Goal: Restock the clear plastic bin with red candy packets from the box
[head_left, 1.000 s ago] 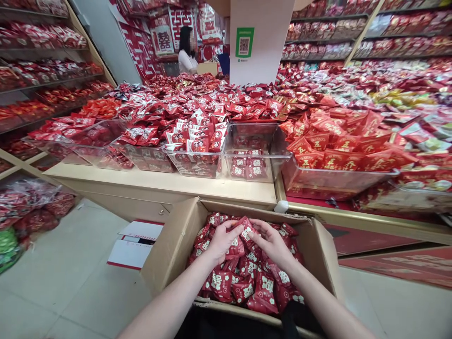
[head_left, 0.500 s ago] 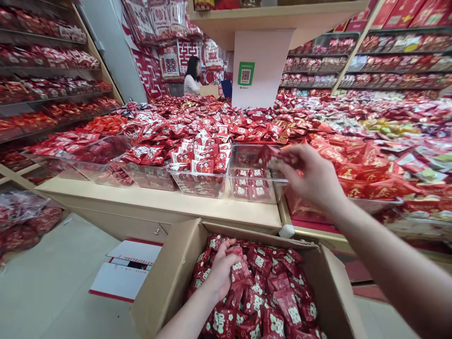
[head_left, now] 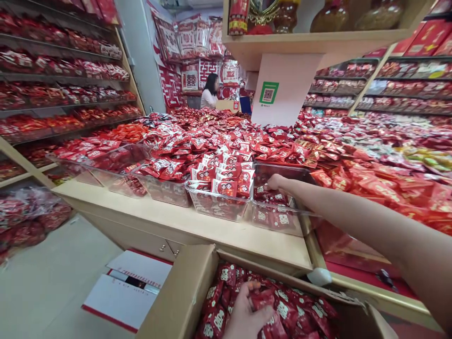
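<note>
My left hand [head_left: 249, 308] is inside the open cardboard box [head_left: 192, 287], its fingers and thumb closed round a small dark red candy packet [head_left: 263, 299] with white print. Many similar packets lie beneath and around it. My right hand [head_left: 278, 182] reaches down into a clear plastic bin [head_left: 275, 207] on the counter. Its fingers are curled on a matching red packet [head_left: 263, 192], though the fingertips are partly hidden. More of these packets lie flat in the bottom of the bin and show through its front wall.
Left of the bin, another clear bin holds red-and-white packets [head_left: 226, 181]. Orange-red packets [head_left: 367, 188] are heaped to the right. A white carton [head_left: 123, 292] rests on the floor. A wooden shelf [head_left: 318, 40] overhangs the display. Someone [head_left: 209, 92] is at the back.
My right hand has lowered a packet into the clear bin. My left hand stays in the box, gripping a packet. The view has shifted, so the counter and box sit lower and farther right.
</note>
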`<state>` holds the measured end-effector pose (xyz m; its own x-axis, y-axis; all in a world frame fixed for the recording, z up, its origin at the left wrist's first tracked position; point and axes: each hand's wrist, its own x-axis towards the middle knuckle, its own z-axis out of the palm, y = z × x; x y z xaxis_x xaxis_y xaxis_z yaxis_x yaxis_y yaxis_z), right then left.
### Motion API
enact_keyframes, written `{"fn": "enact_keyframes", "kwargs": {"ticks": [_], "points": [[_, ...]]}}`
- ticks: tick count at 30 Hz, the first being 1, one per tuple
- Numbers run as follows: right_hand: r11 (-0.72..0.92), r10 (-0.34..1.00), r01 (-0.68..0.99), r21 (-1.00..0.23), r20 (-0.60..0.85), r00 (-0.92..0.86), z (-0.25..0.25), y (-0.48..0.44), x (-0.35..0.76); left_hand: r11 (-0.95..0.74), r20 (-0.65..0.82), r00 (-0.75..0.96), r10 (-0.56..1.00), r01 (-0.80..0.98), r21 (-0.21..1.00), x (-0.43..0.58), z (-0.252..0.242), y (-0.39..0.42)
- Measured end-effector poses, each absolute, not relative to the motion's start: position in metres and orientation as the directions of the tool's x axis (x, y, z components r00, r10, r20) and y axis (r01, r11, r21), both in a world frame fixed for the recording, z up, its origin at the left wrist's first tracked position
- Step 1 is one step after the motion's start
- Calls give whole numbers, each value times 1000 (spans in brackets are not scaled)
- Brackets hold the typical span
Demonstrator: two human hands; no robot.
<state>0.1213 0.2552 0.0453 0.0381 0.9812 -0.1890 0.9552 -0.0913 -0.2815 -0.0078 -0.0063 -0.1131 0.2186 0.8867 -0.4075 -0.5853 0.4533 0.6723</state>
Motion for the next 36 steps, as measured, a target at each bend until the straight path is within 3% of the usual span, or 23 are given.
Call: {"fn": "enact_keyframes", "kwargs": {"ticks": [3, 7, 14, 16, 18, 20, 22, 24, 26, 28, 31, 36], "points": [[-92, 988, 990, -107, -133, 77, 33, 266, 128, 480, -403, 266, 876, -577, 661, -7, -109, -8], [152, 988, 987, 41, 1, -153, 21, 268, 137, 507, -427, 280, 860, -572, 645, -4, -108, -8], [243, 957, 957, 155, -198, -211, 14, 276, 131, 524, -485, 242, 840, -588, 616, -5, -100, -7], [239, 963, 960, 148, -164, -214, 26, 278, 130, 530, -494, 244, 835, -599, 600, -9, -92, -5], [216, 976, 969, 118, -29, -214, 51, 270, 129, 518, -481, 247, 841, -625, 584, -14, -85, -2], [236, 954, 971, 41, 181, -240, 84, 243, 127, 481, -459, 223, 860, -656, 581, -19, -79, 2], [357, 885, 930, -94, 352, -304, 109, 196, 124, 437, -445, 181, 877, -685, 583, -24, -74, 7], [483, 842, 831, -276, 408, -354, 112, 139, 123, 393, -427, 145, 893, -715, 579, -26, -66, 11], [488, 866, 746, -452, 359, -349, 89, 82, 124, 339, -386, 116, 915, -742, 579, -25, -56, 13], [365, 931, 681, -635, 249, -267, 47, 38, 127, 293, -317, 116, 941, -746, 597, -21, -44, 11], [126, 975, 427, -896, 31, -222, -11, 2, 130, 270, -244, 143, 959, -722, 638, -12, -30, 4], [-38, 988, 47, -998, -45, -149, -29, -14, 134, 365, -277, 242, 930, -702, 611, -3, -20, -7]]}}
